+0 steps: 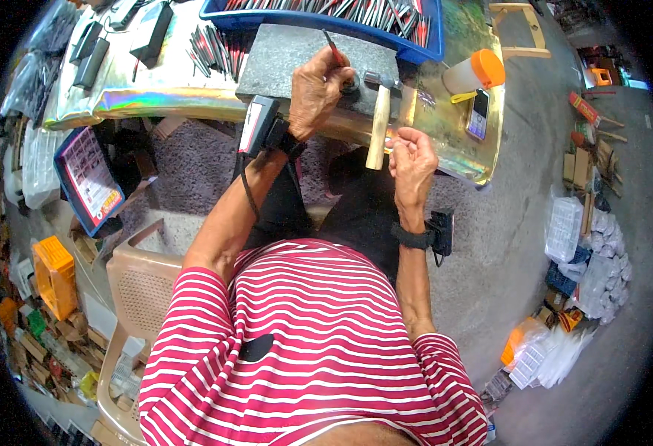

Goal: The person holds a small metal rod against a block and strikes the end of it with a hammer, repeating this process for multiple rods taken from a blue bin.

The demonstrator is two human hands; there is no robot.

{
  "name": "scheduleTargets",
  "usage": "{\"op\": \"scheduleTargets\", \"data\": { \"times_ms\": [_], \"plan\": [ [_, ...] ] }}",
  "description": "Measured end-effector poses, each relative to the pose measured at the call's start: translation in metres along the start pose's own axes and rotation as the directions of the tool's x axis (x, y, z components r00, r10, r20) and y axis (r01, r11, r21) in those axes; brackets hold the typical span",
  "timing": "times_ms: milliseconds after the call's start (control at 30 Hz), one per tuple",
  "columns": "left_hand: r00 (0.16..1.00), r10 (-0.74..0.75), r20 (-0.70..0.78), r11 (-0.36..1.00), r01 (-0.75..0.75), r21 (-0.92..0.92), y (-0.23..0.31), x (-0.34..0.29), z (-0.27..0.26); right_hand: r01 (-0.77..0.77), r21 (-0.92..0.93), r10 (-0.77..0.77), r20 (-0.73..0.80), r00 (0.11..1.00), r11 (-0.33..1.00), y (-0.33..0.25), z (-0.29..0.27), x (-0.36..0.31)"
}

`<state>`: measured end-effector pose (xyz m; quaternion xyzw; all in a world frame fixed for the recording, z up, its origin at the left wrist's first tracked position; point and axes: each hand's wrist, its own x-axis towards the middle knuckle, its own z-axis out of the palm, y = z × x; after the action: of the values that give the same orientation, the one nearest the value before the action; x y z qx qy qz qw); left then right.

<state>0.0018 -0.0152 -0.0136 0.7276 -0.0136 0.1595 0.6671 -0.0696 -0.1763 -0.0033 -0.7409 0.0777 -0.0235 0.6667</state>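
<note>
A slim red-and-black rod (334,49) stood in the pinch of the left hand (317,91) — thumb and fingertips closed on it, its dark tip leaning up and away from the person. Just beside that grip, on its right, sat a small dark round piece (352,83), partly hidden by the fingers. Beneath the grip was a grey block (274,63), and a little to its right a hammer (378,128) lay with its head on the block and its pale wooden handle reaching back past the near edge.

Near the handle's end, to the right of the grip and closer to the body, the right hand (414,162) had its fingers curled and its thumb close to them — I couldn't tell whether anything was between them.

Straight beyond the grip stood a blue tray (435,46) full of similar rods; a loose bunch (226,61) lay to the grip's left, beside the block. Well to the right on the shiny table cover (445,152) were an orange-lidded jar (477,71) and, nearer the person, a phone (478,115). Behind the grip, low on its left, stood a beige plastic chair (144,293).
</note>
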Motion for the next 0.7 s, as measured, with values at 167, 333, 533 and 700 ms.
{"op": "scheduleTargets", "data": {
  "times_ms": [167,333,533,700],
  "plan": [
    [1.0,0.014,-0.009,1.0,-0.014,0.022,0.003,0.0,0.0,0.002,-0.033,-0.002,0.014,1.0,0.999,0.01,-0.002,0.002],
    [1.0,0.011,0.002,0.999,-0.011,0.033,0.003,0.0,-0.001,-0.019,-0.078,0.02,0.017,1.0,0.997,0.011,-0.001,0.002],
    [1.0,0.014,0.008,0.997,-0.014,0.071,0.002,0.0,-0.001,-0.001,-0.09,0.004,0.025,1.0,0.996,0.017,0.001,0.003],
    [0.999,0.04,0.003,0.995,-0.04,0.097,-0.001,0.0,-0.001,-0.023,-0.102,0.026,0.029,0.999,0.995,0.019,0.0,0.004]
  ]
}}
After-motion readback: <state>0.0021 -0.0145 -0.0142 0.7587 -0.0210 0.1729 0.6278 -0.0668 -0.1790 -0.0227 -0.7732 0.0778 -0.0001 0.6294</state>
